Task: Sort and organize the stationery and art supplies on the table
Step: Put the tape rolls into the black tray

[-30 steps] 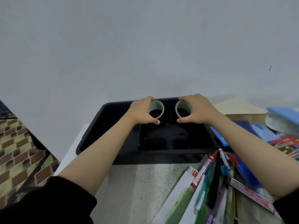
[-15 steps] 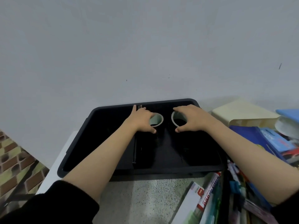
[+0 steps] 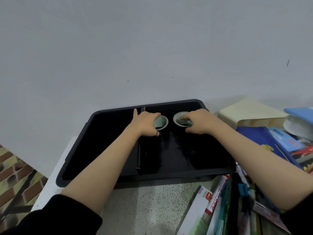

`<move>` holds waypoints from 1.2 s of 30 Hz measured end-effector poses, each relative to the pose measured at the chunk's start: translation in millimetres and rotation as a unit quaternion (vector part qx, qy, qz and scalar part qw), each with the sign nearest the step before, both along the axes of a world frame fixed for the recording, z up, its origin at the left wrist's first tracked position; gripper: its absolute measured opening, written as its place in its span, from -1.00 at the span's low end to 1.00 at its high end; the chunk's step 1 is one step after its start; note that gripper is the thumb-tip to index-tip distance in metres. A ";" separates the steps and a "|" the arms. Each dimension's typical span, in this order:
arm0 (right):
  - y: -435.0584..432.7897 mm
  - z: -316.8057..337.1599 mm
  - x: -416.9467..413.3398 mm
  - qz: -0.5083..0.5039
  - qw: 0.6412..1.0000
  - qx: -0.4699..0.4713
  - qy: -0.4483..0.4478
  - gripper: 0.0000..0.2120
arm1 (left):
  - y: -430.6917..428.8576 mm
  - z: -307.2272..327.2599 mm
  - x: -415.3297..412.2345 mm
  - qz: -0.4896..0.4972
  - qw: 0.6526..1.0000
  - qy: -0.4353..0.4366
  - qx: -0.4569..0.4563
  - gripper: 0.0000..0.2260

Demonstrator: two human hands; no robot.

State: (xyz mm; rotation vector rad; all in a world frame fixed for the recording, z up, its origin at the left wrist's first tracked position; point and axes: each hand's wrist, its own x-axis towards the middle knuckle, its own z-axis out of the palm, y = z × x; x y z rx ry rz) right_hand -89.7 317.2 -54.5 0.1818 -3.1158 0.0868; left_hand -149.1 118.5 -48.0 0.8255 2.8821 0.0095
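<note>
Two pale green tape rolls sit side by side near the back of a black tray [image 3: 76, 150] with a lengthwise divider. My left hand [image 3: 146, 124] grips the left tape roll [image 3: 163, 122], fingers over its top edge and thumb at its front. My right hand [image 3: 199, 123] grips the right tape roll [image 3: 177, 120], fingertips hooked inside the ring and thumb in front. Both rolls stand low in the tray's right compartment; whether they touch its floor is hidden.
A cream box [image 3: 245, 112] stands right of the tray against the wall. Blue books [image 3: 271, 141] and a white round object [image 3: 298, 128] are piled at the right. Markers and pens [image 3: 220, 192] lie in a heap at the front right on the speckled tabletop [image 3: 152, 209].
Both hands have gone down with the tape rolls from rim height into the tray. The view has shifted, so the tray sits lower in the frame.
</note>
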 end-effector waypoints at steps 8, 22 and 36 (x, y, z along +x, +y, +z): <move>1.0 -4.0 12.4 0.020 0.998 -0.030 0.046 -0.75 | 0.3 0.2 13.8 0.007 0.999 0.033 -0.011 -0.31; 92.8 13.2 196.0 -0.051 0.937 -0.300 0.173 -0.78 | 73.5 30.9 126.0 -0.163 0.918 0.074 0.354 -0.69; 299.7 5.7 363.0 -0.270 0.910 -0.200 0.242 -0.80 | 296.5 1.9 229.5 -0.231 0.882 -0.072 0.404 -0.76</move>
